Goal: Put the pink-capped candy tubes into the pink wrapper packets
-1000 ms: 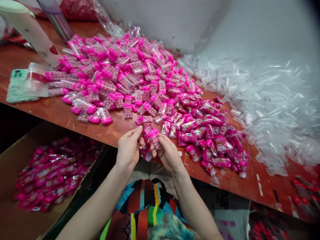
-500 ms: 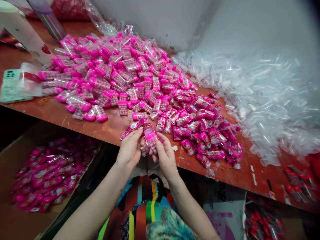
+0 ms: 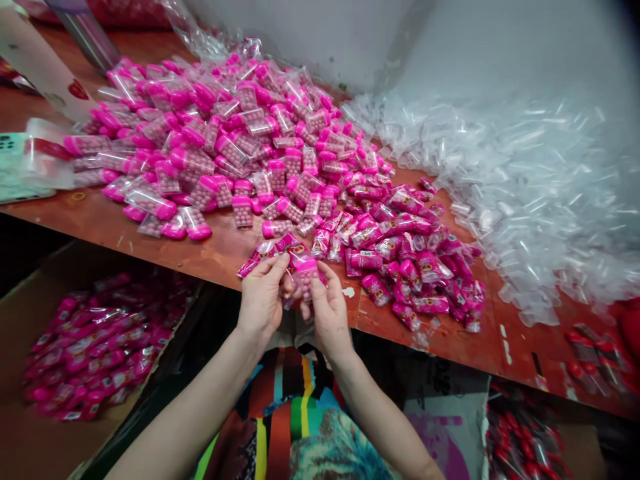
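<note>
My right hand (image 3: 331, 310) is closed around a small clear candy bottle (image 3: 306, 272) with a pink cap and pink round candies inside. To its left, my left hand (image 3: 263, 297) pinches a pink printed film sleeve (image 3: 296, 248) close to the bottle's cap; the thumb and fingers partly hide it. Both hands are just over the table's front edge. Several flat pink printed sleeves (image 3: 263, 253) lie on the table behind the left fingertips. How far the held sleeve covers the bottle, I cannot tell.
Capped candy bottles (image 3: 220, 143) are heaped at the back left, sleeved bottles (image 3: 415, 257) at the right. Clear empty bottles (image 3: 520, 193) pile along the wall. A cardboard box (image 3: 165, 340) of sleeved bottles stands below left. A phone (image 3: 20, 163) and a tumbler (image 3: 83, 33) are at far left.
The bottle's pink cap has shifted slightly up and right between my fingers. Both hands keep their grip. The whole view has moved a little.
</note>
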Motion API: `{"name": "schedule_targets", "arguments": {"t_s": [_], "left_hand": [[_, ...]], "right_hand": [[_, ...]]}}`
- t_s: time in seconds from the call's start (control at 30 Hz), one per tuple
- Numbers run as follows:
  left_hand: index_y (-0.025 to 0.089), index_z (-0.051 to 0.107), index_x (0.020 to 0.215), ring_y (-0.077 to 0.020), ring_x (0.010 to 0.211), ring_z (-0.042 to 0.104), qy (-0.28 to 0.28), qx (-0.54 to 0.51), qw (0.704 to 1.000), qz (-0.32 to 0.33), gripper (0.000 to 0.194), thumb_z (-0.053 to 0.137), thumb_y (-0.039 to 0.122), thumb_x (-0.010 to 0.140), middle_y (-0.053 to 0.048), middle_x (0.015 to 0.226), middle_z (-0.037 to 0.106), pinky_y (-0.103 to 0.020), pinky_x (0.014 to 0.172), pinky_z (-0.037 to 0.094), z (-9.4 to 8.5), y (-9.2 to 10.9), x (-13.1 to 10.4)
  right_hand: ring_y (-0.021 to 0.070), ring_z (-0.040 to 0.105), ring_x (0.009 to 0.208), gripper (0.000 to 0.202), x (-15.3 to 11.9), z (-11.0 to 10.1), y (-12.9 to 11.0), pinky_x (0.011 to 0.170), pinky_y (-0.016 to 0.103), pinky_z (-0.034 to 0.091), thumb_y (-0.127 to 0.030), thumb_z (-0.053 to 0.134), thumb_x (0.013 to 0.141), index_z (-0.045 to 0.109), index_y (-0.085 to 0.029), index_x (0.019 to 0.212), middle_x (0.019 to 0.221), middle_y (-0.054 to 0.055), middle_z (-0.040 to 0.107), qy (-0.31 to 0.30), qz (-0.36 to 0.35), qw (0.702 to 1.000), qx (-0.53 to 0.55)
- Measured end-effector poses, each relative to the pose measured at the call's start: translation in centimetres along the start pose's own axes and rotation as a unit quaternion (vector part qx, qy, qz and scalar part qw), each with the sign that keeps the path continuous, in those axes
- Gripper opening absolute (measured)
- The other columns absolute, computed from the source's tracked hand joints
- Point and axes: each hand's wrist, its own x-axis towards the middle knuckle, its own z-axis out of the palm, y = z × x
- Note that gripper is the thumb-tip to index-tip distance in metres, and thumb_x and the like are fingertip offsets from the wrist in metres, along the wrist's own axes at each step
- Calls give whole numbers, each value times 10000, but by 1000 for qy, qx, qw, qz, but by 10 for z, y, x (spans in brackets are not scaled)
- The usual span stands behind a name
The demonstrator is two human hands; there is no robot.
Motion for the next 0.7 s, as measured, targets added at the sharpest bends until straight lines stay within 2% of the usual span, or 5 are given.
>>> {"name": "schedule_targets", "arguments": {"t_s": [0.23, 0.4, 0.57, 0.63, 0.7], "left_hand": [[165, 553, 735, -95, 346, 459, -69, 23, 997, -30, 255, 718, 354, 777, 62, 431, 475, -210, 369, 318, -3, 2, -2], [152, 549, 679, -53, 342, 375, -113, 24, 988, -105, 285, 711, 361, 788, 78, 397, 397, -185, 385, 297, -4, 5, 1], [142, 536, 634, -9, 342, 263, -114, -10, 983, -143, 300, 727, 322, 778, 84, 419, 372, -149, 361, 200, -7, -1, 4], [144, 535, 622, -13, 339, 256, -121, -2, 982, -147, 314, 716, 337, 791, 89, 397, 336, -152, 365, 193, -7, -2, 4], [138, 554, 635, -12, 335, 247, -133, 18, 979, -152, 320, 694, 367, 809, 80, 395, 357, -161, 367, 183, -8, -3, 2]], "right_hand": [[43, 352, 401, 409, 2, -2, -2, 376, 165, 273, -411, 553, 909, 431, -225, 1252, 647, -62, 537, -48, 64, 996, 37], [93, 496, 571, 441, 5, -11, 2, 514, 207, 418, -398, 560, 908, 424, -256, 1303, 740, -28, 550, -36, -6, 997, -74], [171, 568, 710, 523, 3, -20, 4, 688, 315, 491, -346, 626, 866, 458, -249, 1352, 821, 32, 611, -31, -104, 958, -266], [176, 577, 738, 520, 3, -20, 0, 716, 321, 496, -339, 648, 849, 482, -247, 1333, 840, 40, 621, -23, -107, 955, -275], [149, 576, 727, 499, 5, -18, -6, 676, 283, 494, -354, 618, 871, 459, -255, 1333, 843, 28, 614, -25, -65, 974, -215]]}}
